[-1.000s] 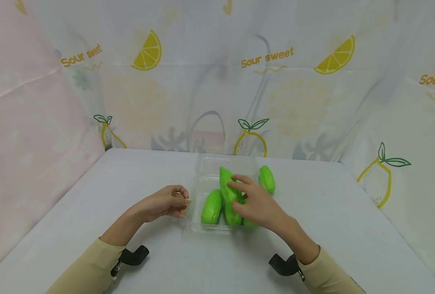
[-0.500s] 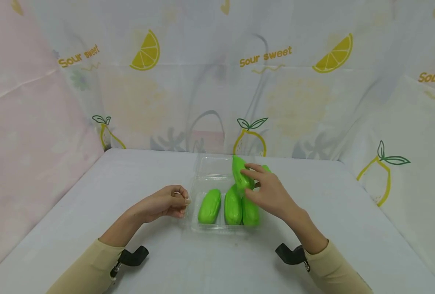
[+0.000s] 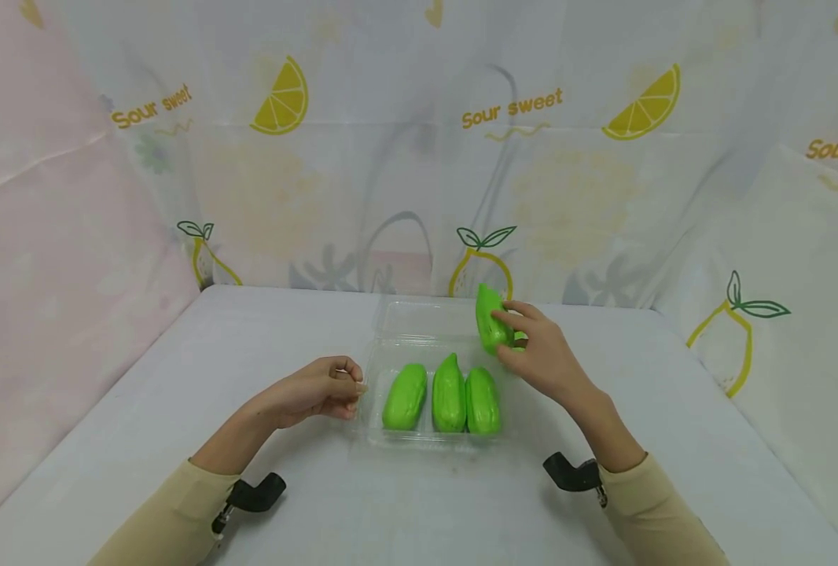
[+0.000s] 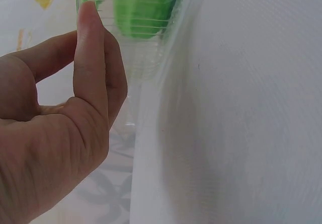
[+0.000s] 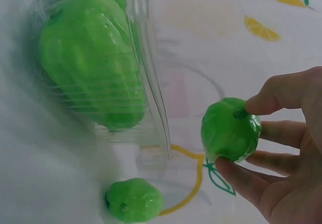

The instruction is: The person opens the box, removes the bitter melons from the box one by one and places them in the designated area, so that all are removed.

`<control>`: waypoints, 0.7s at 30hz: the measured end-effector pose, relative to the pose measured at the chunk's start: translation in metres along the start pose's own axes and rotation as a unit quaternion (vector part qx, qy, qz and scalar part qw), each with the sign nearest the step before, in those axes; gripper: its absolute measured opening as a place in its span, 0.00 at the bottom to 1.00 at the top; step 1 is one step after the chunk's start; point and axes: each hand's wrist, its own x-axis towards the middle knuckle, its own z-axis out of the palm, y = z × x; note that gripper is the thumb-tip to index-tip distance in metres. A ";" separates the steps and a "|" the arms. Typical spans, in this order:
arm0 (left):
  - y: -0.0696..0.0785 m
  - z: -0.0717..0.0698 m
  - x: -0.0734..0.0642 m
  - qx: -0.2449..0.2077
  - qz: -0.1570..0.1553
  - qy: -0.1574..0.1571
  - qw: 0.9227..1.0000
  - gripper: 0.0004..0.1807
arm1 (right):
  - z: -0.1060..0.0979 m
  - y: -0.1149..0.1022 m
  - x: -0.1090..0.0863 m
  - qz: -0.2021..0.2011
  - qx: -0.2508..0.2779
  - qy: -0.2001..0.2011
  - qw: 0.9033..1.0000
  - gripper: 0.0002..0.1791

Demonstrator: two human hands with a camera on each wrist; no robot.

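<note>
A clear plastic clamshell box (image 3: 426,437) lies on the table with its lid (image 3: 419,318) folded back. Three glossy green gourd-like vegetables sit inside: a left one (image 3: 405,397), a middle one (image 3: 449,397) with a pointed tip, and a right one (image 3: 483,401). My left hand (image 3: 320,389) pinches the box's left rim, its thumb (image 4: 89,48) against the plastic. Above the right part of the lid, my right hand (image 3: 546,350) holds another green gourd (image 5: 226,131) between thumb and fingertips, apart from the box.
Another green gourd (image 5: 133,200) lies on the table to the right of the box, mostly hidden behind my right hand in the head view. A white cloth covers the table (image 3: 391,511). Behind it hangs a lemon-printed curtain (image 3: 405,157).
My right hand has lifted the gourd from over the middle of the box and carried it up and to the right, uncovering the gourds beneath. The left hand stays on the rim.
</note>
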 end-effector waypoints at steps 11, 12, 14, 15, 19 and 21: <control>0.001 0.000 0.000 -0.001 -0.001 -0.001 1.000 0.12 | -0.017 0.023 0.004 0.048 -0.009 -0.004 0.999 0.27; 0.001 0.000 0.000 -0.001 0.000 -0.002 1.000 0.12 | -0.018 0.024 0.004 0.052 -0.010 -0.004 0.999 0.27; 0.001 0.000 0.000 0.000 0.001 -0.004 1.000 0.12 | -0.021 0.027 0.004 0.062 -0.011 -0.004 0.998 0.28; 0.000 0.000 0.000 0.001 0.001 -0.004 1.000 0.12 | -0.022 0.029 0.004 0.066 -0.013 -0.004 0.998 0.28; 0.000 -0.001 0.000 0.000 0.001 -0.005 1.000 0.12 | -0.026 0.035 0.003 0.076 -0.024 -0.004 0.997 0.28; 0.000 -0.001 0.000 -0.001 0.001 -0.004 1.000 0.12 | -0.027 0.038 0.003 0.079 -0.031 -0.004 0.996 0.28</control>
